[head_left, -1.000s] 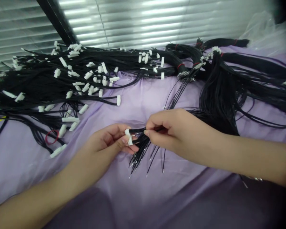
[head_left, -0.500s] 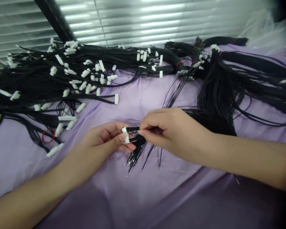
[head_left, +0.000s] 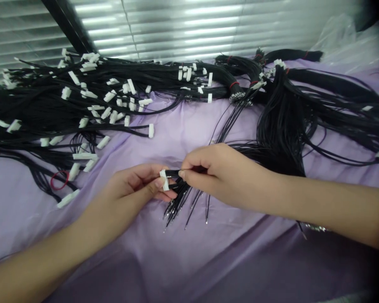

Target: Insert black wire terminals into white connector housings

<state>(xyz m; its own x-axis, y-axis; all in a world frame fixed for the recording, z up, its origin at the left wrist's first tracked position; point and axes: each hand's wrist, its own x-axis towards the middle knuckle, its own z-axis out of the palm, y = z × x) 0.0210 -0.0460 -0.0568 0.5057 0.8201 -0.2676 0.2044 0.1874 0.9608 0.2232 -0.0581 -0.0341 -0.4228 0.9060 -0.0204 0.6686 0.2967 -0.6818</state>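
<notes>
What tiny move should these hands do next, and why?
Maybe the right hand should gently push the black wiring it pinches toward the white connector: the left hand holds that connector, and its wired side faces the right hand.

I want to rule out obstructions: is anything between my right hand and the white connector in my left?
Nothing visible blocks it: only black wires, running to the white connector in your left hand, span the short gap to your right hand. Loose wire ends show below.
</notes>
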